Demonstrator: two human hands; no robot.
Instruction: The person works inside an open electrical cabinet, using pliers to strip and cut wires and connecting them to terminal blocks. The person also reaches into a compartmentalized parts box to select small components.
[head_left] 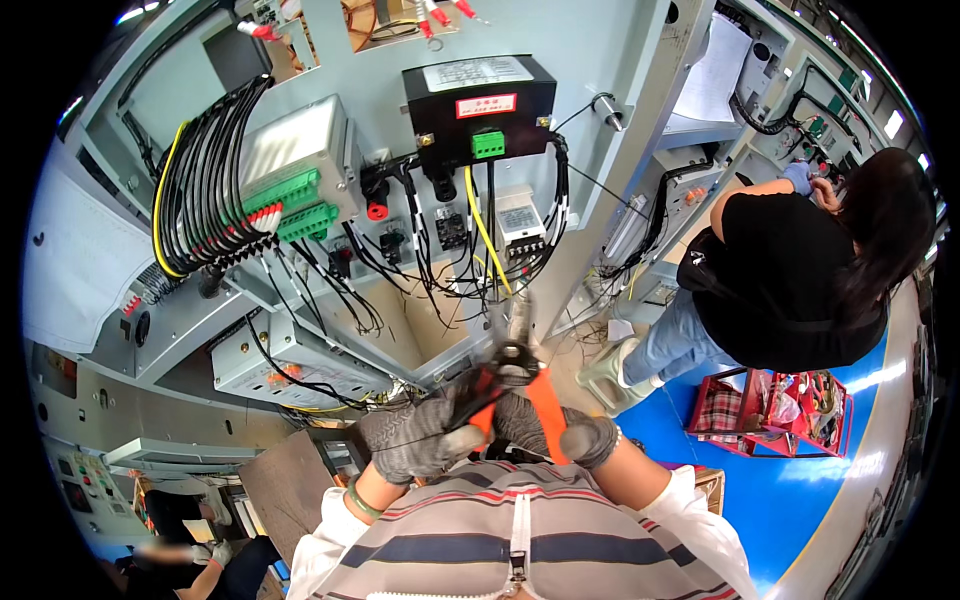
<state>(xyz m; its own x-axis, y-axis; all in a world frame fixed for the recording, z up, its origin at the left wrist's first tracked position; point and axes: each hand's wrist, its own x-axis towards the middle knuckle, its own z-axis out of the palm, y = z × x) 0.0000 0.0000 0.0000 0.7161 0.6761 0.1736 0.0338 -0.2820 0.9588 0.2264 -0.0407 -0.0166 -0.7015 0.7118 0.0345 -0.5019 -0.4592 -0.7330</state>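
This looks like an electrical assembly workshop: open metal cabinets (625, 50) hold bundled wires (215, 165), modules (440, 120) and green terminal blocks (307, 222), pliers (547, 405) are out, a co-worker (790, 270) stands at one cabinet, and the floor (745, 510) is glossy blue.

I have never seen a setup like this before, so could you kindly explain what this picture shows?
There is no robot here: these are a person's own hands in grey gloves. The picture comes from a wide fisheye camera on their head, looking down, so straight edges bend near the rim. The left hand and right hand each grip one handle of an orange-handled tool; its tip is blurred. Ahead stands an open grey cabinet. It carries a black box, a grey box with green connectors and many loose black wires. At the right, another person works at separate equipment.
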